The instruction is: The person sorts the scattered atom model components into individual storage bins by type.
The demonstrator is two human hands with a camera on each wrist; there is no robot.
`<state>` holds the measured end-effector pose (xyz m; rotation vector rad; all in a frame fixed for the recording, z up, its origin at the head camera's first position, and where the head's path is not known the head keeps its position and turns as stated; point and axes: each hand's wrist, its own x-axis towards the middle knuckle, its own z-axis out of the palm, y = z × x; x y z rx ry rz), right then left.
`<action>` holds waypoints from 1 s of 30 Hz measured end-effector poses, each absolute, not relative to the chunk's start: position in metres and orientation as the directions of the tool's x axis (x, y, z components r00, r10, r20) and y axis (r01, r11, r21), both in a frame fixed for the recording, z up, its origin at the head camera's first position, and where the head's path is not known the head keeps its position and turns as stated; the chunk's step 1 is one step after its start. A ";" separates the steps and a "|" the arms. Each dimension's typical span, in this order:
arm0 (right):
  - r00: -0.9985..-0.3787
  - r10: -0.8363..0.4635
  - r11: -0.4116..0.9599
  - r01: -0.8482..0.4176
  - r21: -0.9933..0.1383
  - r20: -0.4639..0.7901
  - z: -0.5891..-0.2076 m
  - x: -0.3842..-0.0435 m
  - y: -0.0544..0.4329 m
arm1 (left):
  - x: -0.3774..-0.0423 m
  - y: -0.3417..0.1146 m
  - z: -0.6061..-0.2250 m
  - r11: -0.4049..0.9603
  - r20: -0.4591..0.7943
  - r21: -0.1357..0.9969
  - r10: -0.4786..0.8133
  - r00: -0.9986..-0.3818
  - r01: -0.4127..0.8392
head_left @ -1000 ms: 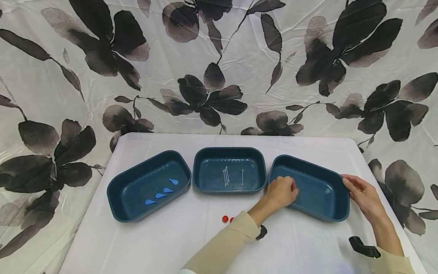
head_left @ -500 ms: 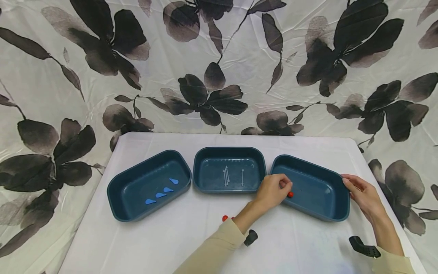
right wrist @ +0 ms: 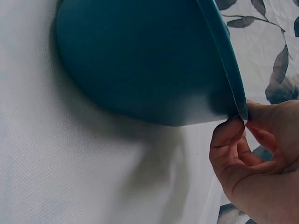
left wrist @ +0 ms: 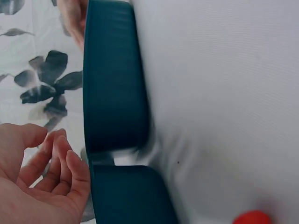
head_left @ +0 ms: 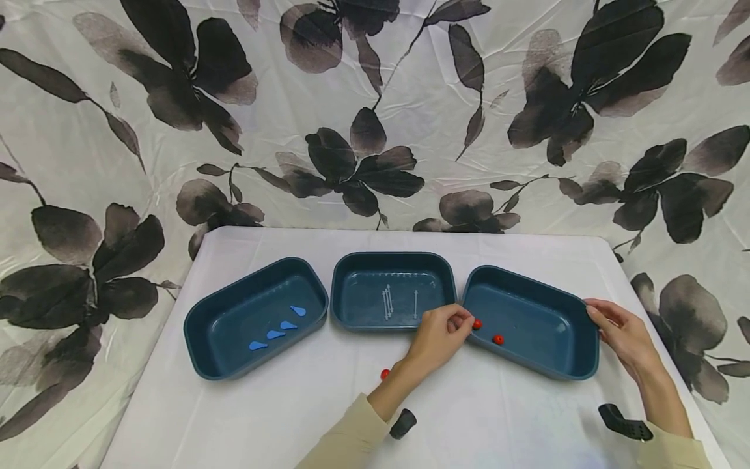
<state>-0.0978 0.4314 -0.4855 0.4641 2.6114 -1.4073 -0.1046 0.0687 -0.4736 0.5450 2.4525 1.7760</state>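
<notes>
My left hand point(head_left: 442, 333) hovers by the near left corner of the right blue tray point(head_left: 577, 352). Its fingers are loosely bent, and the left wrist view shows nothing between thumb and fingertips. Two red balls point(head_left: 498, 339) lie inside that tray, one close to the left fingertips. Another red ball point(head_left: 385, 374) sits on the white table beside my left wrist; one also shows at the bottom of the left wrist view. My right hand point(right wrist: 261, 158) pinches the right tray's rim point(right wrist: 231, 70) at its far right corner between thumb and finger.
A middle tray point(head_left: 351, 322) holds several thin grey sticks point(head_left: 387, 303). In the left tray point(head_left: 199, 339) several blue drop-shaped pieces point(head_left: 275, 335) lie in a slanting row. The trays stand close together on the white table point(head_left: 263, 423), with a flowered cloth point(head_left: 363, 98) behind.
My left hand has drawn back left from over the right tray, leaving two red balls visible there. A second red ball on the table is now hidden by the wrist. My right hand stays put.
</notes>
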 end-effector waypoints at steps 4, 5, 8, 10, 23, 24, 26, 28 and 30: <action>-0.939 0.193 0.517 0.343 -0.785 -0.283 -0.484 -0.099 0.432 | -0.098 0.056 -0.475 0.270 0.164 0.930 0.299 -0.940 0.248; -0.939 0.191 0.517 0.343 -0.784 -0.286 -0.484 -0.099 0.432 | -0.097 0.053 -0.475 0.271 0.169 0.929 0.294 -0.941 0.251; -0.939 0.187 0.516 0.344 -0.785 -0.289 -0.484 -0.098 0.433 | -0.095 0.043 -0.478 0.262 0.185 0.929 0.280 -0.942 0.261; -0.940 0.187 0.515 0.341 -0.787 -0.285 -0.484 -0.097 0.434 | -0.094 0.036 -0.479 0.254 0.191 0.931 0.274 -0.943 0.262; -0.937 0.196 0.530 0.348 -0.773 -0.288 -0.485 -0.096 0.433 | -0.074 -0.007 -0.487 0.252 0.124 0.952 0.209 -0.970 0.176; -0.938 0.195 0.534 0.348 -0.771 -0.288 -0.485 -0.097 0.433 | -0.072 -0.010 -0.488 0.257 0.111 0.953 0.201 -0.973 0.161; -0.937 0.193 0.535 0.349 -0.770 -0.290 -0.485 -0.097 0.432 | -0.068 -0.016 -0.489 0.273 0.083 0.953 0.178 -0.980 0.130; -0.938 0.193 0.538 0.347 -0.768 -0.289 -0.485 -0.097 0.432 | -0.065 -0.021 -0.492 0.285 0.056 0.954 0.152 -0.987 0.098; -0.938 0.194 0.536 0.347 -0.770 -0.287 -0.485 -0.098 0.432 | -0.063 -0.026 -0.495 0.287 0.028 0.956 0.128 -0.991 0.064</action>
